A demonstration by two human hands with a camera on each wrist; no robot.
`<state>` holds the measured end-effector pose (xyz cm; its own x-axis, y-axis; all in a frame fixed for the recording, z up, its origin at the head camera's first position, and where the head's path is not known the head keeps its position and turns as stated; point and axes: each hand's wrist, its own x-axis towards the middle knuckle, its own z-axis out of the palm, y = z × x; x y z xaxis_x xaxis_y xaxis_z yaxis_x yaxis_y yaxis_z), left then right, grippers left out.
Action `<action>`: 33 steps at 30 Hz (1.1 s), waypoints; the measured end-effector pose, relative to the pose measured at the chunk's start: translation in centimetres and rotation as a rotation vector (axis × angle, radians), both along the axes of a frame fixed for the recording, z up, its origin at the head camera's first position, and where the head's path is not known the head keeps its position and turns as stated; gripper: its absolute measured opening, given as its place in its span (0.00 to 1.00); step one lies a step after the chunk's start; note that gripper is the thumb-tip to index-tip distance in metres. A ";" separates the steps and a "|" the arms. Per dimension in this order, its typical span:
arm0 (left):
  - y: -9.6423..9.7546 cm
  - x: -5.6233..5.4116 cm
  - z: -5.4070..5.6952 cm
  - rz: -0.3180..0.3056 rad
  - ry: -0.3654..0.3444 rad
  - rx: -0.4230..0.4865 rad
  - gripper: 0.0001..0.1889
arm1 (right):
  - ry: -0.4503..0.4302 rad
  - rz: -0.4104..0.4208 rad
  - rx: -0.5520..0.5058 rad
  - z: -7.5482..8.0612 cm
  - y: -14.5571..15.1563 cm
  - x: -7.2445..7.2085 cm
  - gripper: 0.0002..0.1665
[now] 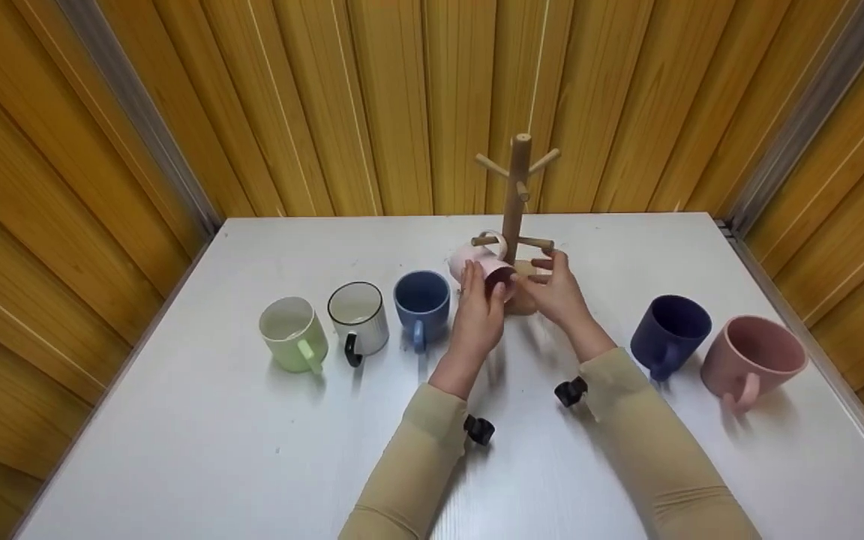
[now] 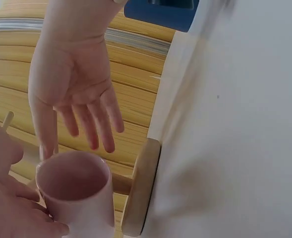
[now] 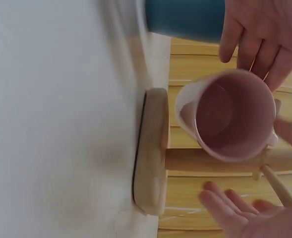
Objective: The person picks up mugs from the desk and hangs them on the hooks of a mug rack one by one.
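A pink mug (image 1: 469,260) lies tipped sideways at the wooden mug tree (image 1: 516,206), its handle looped over the lower left peg. In the right wrist view the mouth of the mug faces the camera. My left hand (image 1: 478,319) is beside the mug with long, straight fingers along its side; the left wrist view shows the thumb near the rim. From the right comes my right hand (image 1: 561,294), its thumb close to the rim and its other fingers spread near the lower right peg. Neither hand is curled round the mug.
Left of the mug tree stand a blue mug (image 1: 423,300), a white mug with a black handle (image 1: 361,315) and a light green mug (image 1: 293,334). A dark blue mug (image 1: 664,330) and a larger pink mug (image 1: 751,356) stand at right. A wood-patterned wall (image 1: 387,105) backs the white table (image 1: 199,420).
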<state>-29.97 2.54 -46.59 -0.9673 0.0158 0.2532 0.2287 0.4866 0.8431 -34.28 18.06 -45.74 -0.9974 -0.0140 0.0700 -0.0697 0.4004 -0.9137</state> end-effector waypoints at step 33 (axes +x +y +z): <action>-0.6 -5.5 2.9 0.095 0.034 -0.115 0.23 | 0.550 -0.157 0.163 0.7 -3.2 5.0 0.12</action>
